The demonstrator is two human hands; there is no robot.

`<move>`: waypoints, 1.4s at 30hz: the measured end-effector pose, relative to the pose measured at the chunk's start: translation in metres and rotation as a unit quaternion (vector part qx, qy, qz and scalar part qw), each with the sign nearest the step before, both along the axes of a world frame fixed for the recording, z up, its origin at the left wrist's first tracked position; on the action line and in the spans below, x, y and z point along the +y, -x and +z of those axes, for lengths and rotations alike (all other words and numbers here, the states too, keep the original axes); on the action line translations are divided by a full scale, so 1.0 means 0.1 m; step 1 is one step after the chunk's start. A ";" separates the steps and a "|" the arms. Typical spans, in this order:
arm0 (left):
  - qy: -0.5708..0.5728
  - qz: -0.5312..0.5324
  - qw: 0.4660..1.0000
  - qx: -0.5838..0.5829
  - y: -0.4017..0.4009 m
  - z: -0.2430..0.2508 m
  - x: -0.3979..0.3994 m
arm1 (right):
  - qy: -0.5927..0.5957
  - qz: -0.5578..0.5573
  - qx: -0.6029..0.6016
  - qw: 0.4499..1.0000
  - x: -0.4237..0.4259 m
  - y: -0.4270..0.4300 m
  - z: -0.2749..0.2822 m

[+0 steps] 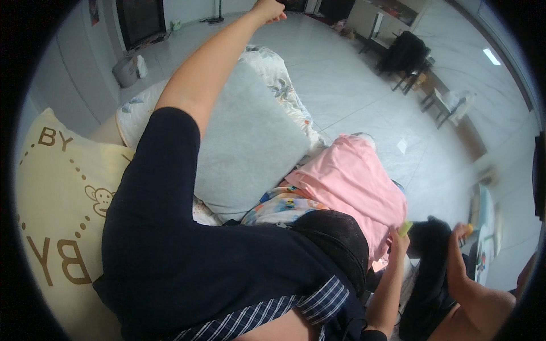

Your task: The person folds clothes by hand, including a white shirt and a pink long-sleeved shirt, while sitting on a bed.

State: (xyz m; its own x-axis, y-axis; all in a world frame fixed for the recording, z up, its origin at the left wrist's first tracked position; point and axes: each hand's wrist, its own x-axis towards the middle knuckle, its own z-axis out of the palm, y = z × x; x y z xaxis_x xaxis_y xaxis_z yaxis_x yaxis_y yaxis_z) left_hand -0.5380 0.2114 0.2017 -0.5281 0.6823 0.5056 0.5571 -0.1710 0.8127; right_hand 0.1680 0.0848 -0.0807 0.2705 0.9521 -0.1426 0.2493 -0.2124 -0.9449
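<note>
My left arm stretches up across the view, and my left hand is at the top edge with its fingers curled. Whether it holds the small dark thing beside it, I cannot tell. Low on the right, my right hand grips a light green piece, too small to identify. That hand is beside a pink cloth, draped in front of me over a colourful printed cloth. A black mesh-like bag rests against my navy shirt.
A grey cushion lies on a floral cover. At left is a yellow printed pillow. On the right sits another person, whose hand has a small orange-yellow thing. Chairs and a grey bin stand on the tiled floor.
</note>
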 end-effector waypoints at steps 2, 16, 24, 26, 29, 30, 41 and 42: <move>0.075 -0.072 0.994 0.040 -0.65 -0.11 -0.07 | 0.003 -0.036 -0.028 0.999 -0.05 -0.01 -0.02; 0.058 -0.465 0.820 0.330 -2.87 -2.44 -1.44 | -0.176 0.065 0.262 0.947 0.14 0.08 0.59; 0.311 -0.584 0.744 0.093 -2.65 -1.91 -1.26 | -0.173 0.055 0.243 0.953 0.00 0.01 0.83; 0.307 -0.536 0.786 0.008 -2.61 -2.01 -1.03 | -0.169 0.081 0.200 0.962 0.02 -0.21 0.59; 0.208 -0.291 0.926 0.122 -2.66 -2.22 -0.59 | -0.096 0.051 0.156 0.982 -0.03 -0.16 0.52; 0.207 -0.271 0.933 0.112 -2.69 -2.23 -0.52 | -0.068 0.045 0.136 0.987 -0.06 -0.17 0.51; 0.175 -0.267 0.925 0.204 -2.91 -2.34 -0.02 | 0.069 0.075 -0.048 0.994 -0.30 -0.22 0.48; 0.201 -0.328 0.891 0.239 -2.98 -2.27 -0.07 | 0.067 0.063 -0.050 0.995 -0.29 -0.27 0.34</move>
